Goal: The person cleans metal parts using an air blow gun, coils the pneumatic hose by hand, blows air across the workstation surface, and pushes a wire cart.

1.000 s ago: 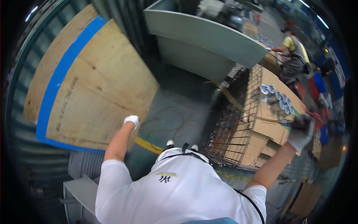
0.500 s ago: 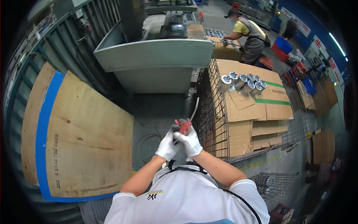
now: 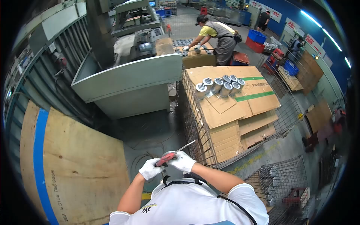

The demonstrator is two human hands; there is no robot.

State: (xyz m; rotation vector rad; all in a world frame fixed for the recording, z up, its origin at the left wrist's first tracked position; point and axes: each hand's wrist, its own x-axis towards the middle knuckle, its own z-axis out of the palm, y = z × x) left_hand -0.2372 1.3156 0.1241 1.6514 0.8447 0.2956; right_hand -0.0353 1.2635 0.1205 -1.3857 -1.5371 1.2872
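A red air blow gun (image 3: 165, 159) with a long thin nozzle (image 3: 185, 146) is held low in front of my body, its nozzle slanting up to the right. My left hand (image 3: 150, 169), in a white glove, closes around the red body from the left. My right hand (image 3: 181, 161), gloved too, is curled against the gun near the base of the nozzle; its fingertips are partly hidden. The nozzle tip comes near the wire mesh cage (image 3: 204, 144). On flattened cardboard (image 3: 225, 116) over the cage stand several shiny metal cylinders (image 3: 226, 88) with slotted tops.
At my left leans a plywood board (image 3: 82, 161) with a blue edge stripe. A grey machine with a wide panel (image 3: 127, 77) stands ahead. Thin hose or cable (image 3: 140, 159) loops on the floor. Beyond the cage, a co-worker (image 3: 221, 37) bends over metal parts.
My view has lifted and turned right. The gun's nozzle has swung from nearly upright to slanting right. My hands have shifted their hold on the gun and sit lower in view.
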